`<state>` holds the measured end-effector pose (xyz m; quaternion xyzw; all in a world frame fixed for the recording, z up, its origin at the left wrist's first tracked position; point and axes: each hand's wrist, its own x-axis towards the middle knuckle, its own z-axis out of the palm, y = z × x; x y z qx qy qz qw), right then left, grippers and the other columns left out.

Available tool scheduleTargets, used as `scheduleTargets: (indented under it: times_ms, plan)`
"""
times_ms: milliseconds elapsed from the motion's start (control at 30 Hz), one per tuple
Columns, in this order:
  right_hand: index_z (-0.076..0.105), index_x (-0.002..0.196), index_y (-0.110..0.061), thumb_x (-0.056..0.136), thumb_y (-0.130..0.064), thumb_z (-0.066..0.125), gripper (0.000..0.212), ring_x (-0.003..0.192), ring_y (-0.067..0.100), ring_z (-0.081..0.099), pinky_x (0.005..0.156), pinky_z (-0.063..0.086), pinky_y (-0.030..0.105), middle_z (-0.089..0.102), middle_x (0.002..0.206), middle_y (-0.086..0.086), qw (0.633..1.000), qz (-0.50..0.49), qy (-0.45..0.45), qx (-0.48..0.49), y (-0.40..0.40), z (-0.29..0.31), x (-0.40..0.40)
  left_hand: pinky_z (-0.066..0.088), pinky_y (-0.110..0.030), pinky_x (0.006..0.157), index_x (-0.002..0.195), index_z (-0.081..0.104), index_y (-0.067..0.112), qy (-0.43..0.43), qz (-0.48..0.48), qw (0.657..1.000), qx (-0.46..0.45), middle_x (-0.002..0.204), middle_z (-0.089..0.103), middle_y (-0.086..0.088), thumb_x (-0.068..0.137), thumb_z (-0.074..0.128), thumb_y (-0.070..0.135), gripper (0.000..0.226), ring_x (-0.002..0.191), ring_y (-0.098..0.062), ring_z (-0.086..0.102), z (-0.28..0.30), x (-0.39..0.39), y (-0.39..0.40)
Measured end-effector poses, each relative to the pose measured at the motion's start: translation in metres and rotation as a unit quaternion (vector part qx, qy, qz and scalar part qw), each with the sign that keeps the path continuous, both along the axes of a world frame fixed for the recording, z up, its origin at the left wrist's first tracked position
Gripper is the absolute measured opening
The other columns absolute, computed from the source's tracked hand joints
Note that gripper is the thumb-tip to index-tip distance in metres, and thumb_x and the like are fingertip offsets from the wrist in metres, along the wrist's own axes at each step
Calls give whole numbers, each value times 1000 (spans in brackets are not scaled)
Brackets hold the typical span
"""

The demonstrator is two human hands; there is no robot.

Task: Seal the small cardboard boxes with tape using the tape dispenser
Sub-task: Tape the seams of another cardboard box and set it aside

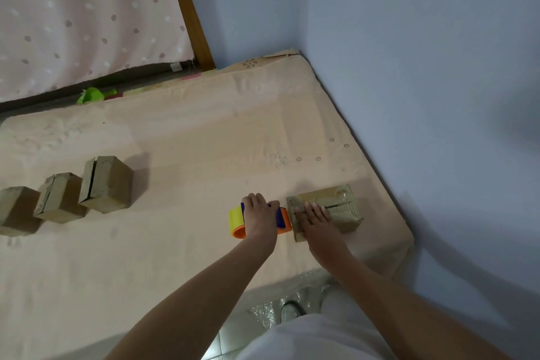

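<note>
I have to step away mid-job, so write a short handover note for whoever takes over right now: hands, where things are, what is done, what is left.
Left hand: grips the tape dispenser from above; it sits on the mattress, right beside the box in work.
Right hand: fingers flat, pressing down on top of the box in work near the mattress's right edge.
That box: tape shows on its top, but a dark slit is still visible along the seam; I cannot tell whether it is fully sealed.
Three other boxes stand in a row at the far left, untouched; at least two show open seams.
Left: finish this box, then tape those three.
</note>
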<state>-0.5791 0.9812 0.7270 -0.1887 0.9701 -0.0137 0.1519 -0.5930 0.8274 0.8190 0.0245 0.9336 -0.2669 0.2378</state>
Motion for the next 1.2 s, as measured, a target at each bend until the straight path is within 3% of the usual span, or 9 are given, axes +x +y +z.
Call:
scheduleTargets:
  times_ms: [233, 400, 500, 600, 667, 800, 1000, 1100, 1200]
  plan:
    - [57, 135, -5, 42, -16, 96, 101, 110, 36, 68, 100, 48, 50, 68, 122, 20, 1000, 8, -20, -18, 1, -1, -3, 30, -45, 105, 137, 34, 19, -10, 11, 999, -36, 130, 44, -19, 77, 77, 28, 74, 123, -38, 40, 2, -11, 12]
    - [12, 157, -7, 35, -36, 100, 153, 106, 37, 70, 117, 15, 43, 70, 120, 19, 998, 30, 36, -45, 10, -31, -11, 29, -45, 106, 138, 37, 19, -17, -10, 995, -97, 132, 45, -19, 79, 73, 27, 69, 125, -37, 38, -5, -22, 24]
    - [49, 139, -4, 41, -30, 99, 113, 106, 37, 69, 101, 48, 46, 70, 118, 20, 999, 29, -6, -37, 4, -9, -8, 30, -43, 100, 138, 43, 16, -37, -18, 991, -125, 129, 48, -17, 83, 66, 20, 60, 121, -35, 42, -11, -23, 13]
    - [62, 133, -6, 72, -6, 64, 60, 121, 37, 61, 101, 50, 50, 64, 130, 21, 998, 58, 7, 9, 2, 10, 1, 32, -43, 101, 135, 43, 19, -37, 101, 994, -35, 131, 45, -14, 79, 70, 31, 63, 121, -35, 43, -21, -22, -13]
    - [59, 136, -6, 76, -8, 37, 64, 125, 37, 59, 104, 48, 50, 61, 134, 21, 998, 59, 11, 23, 5, 4, 3, 37, -43, 95, 136, 45, 19, -40, 186, 981, 28, 130, 38, -12, 81, 68, 39, 63, 118, -37, 44, -24, -20, -28]
    - [64, 131, -7, 73, -9, 30, 68, 120, 36, 63, 98, 52, 48, 64, 130, 19, 998, 46, 17, 34, 7, 5, -5, 48, -32, 86, 140, 43, 23, -30, 288, 939, 184, 125, 44, -10, 97, 47, 20, 43, 115, -28, 50, -43, -15, -50]
    - [57, 139, -9, 66, -15, 85, 78, 126, 37, 58, 105, 45, 44, 57, 139, 20, 999, 30, -28, 18, 4, 19, -11, 53, -34, 84, 115, 58, 6, 48, 423, 839, 340, 113, 62, -12, 91, 48, 5, 26, 103, -31, 65, -62, -3, -48]
    - [17, 158, -11, 102, -24, 50, 67, 152, 37, 15, 123, 11, 41, 14, 164, 18, 998, 46, -47, -8, 5, 26, -13, 51, -33, 73, 110, 59, 2, 29, 447, 813, 372, 105, 65, -16, 89, 48, 0, 24, 99, -32, 66, -74, 0, -47]
    - [1, 159, -14, 108, -30, 33, 63, 154, 33, -1, 123, -1, 38, -3, 166, 15, 997, 41, -62, 2, 6, 29, -15, 51, -36, 77, 108, 58, 2, 36, 471, 793, 384, 110, 64, -17, 88, 47, 1, 23, 102, -34, 62, -81, 1, -44]
